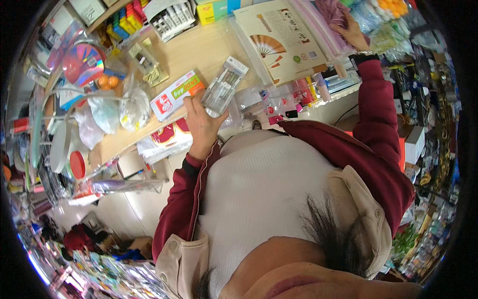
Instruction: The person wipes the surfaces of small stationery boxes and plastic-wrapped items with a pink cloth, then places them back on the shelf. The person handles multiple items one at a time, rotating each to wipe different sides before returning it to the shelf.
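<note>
My left hand (203, 125) is at the near edge of the wooden table. Its thumb and index finger straddle the lower end of a clear-fronted pack of pens (226, 84), which juts over the edge. The other fingers touch the orange end of a flat white, green and orange printed box (177, 95). At the far right, my right hand (351, 33) grips a crumpled mauve bundle (330, 11), perhaps cloth or soft plastic. Pink-and-white striped plastic (317, 31) lies beside it. Between my hands is a cream printed folder (285, 41) with a fan picture, partly in clear plastic.
Small clear packs (145, 61) and knotted plastic bags (101, 114) lie left on the wooden table (183, 46). A white carton of tubes (171, 22) stands behind. An oval grey-white object (61, 147) is at the left edge. Plastic-wrapped goods (392, 37) are piled beyond my right hand.
</note>
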`<state>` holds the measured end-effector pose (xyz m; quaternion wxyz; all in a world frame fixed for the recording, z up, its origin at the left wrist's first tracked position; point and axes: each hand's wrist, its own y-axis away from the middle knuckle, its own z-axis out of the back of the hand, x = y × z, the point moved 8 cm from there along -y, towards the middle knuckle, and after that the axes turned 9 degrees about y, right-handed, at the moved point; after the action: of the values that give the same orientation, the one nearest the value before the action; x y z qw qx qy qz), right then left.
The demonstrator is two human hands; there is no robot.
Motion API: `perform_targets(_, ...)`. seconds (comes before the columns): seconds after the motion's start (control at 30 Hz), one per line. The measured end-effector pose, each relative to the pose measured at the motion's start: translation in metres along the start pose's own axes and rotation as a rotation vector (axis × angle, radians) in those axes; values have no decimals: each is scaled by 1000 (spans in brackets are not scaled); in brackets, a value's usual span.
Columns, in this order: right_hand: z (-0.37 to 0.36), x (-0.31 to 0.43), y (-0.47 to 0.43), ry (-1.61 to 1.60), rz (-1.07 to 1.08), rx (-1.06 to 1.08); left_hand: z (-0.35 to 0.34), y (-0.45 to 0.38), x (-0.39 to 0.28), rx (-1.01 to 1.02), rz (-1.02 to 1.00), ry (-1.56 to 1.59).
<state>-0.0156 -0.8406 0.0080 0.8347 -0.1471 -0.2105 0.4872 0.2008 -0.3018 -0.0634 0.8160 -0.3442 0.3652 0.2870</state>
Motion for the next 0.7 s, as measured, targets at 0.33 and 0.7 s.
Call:
perform_targets(0.33, 73, 59, 11, -265, -304, -130, -11, 23, 20, -111, 39, 131)
perform_targets(0.7, -23, 390, 98, -607, 316, 47, 0, 27, 40, -79, 54, 157)
